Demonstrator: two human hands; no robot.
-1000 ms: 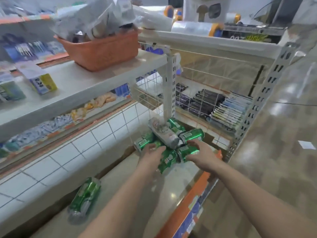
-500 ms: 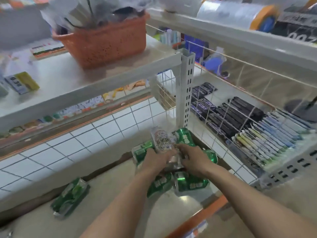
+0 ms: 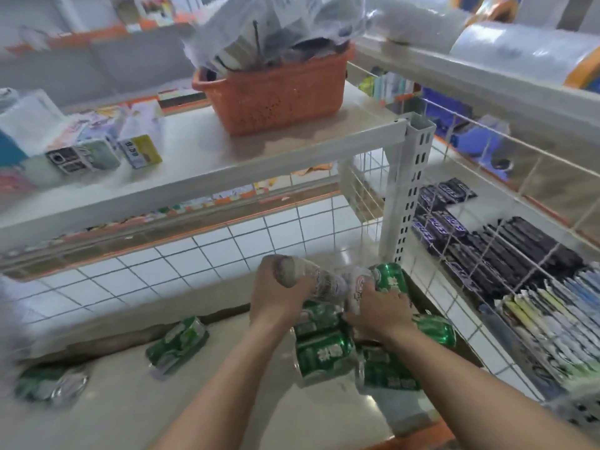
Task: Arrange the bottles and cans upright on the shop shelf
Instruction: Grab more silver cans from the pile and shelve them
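My left hand [image 3: 279,298] is wrapped round one end of a pale can [image 3: 324,282] with red print, and the fingers curl under it, so its round end face shows just above my knuckles. My right hand [image 3: 378,311] is clamped over the can's other end with its fingers bent down across it. The can lies tilted on its side between the two hands. Blur makes it hard for me to tell where the can ends.

The green cans [image 3: 324,355] are heaped directly below both hands, all on their sides and touching one another. One of them sits just beyond my right fingertips, and another pokes out to the right of that wrist. A lone green can [image 3: 178,344] lies flat well to the left of my left hand. Another green can [image 3: 48,383] lies farther out the same way, badly smeared. All of them rest on the bottom shelf [image 3: 227,407].

Just past my right hand stands the white upright post [image 3: 409,190]. Dark packets [image 3: 519,241] lie beyond it to the right, behind wire mesh. Above my left hand, on the upper shelf [image 3: 211,177], sits an orange basket [image 3: 279,95].
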